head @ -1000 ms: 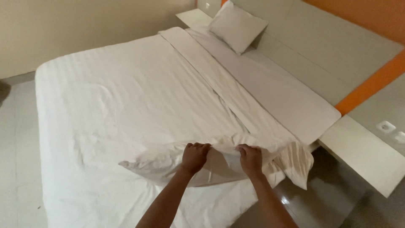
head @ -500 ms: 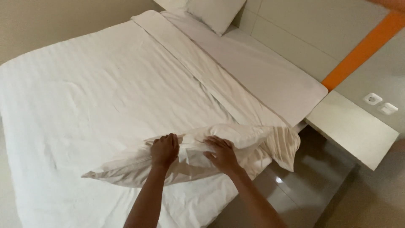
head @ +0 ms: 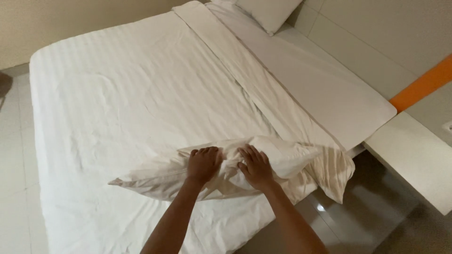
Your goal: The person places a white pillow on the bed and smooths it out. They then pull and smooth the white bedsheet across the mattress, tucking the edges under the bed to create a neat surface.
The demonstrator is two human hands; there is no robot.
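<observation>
Both of your hands sit on the pillow (head: 221, 171) near the bed's (head: 117, 94) near edge, side by side and almost touching at its middle. Your left hand (head: 204, 163) is curled into a loose fist, its fingers (head: 207, 151) bunching a fold of the white case; your right hand (head: 255, 166) lies flatter, fingers (head: 249, 153) spread and pressing down into the stuffing, with fabric gathered under the palm. How firmly either hand grips the cloth you cannot tell from here, since the folds hide the fingertips.

Mind the pillow's long axis: it runs across you, from a pointed corner well out to your left to a slack, striped end of the case (head: 336, 174) hanging off the mattress edge to your right. So the bulk of it stretches sideways from your fingers, not away from you. Your left hand is nearer the flat, tapering left end; your right hand is nearer the fuller part and the loose open end that droops toward the tiled floor (head: 376, 207).

Beyond your hands the folded sheet (head: 245, 70) runs diagonally up the mattress to a second pillow (head: 268, 11) at the head. A pale bedside shelf (head: 414, 155) stands just right of the drooping end.
</observation>
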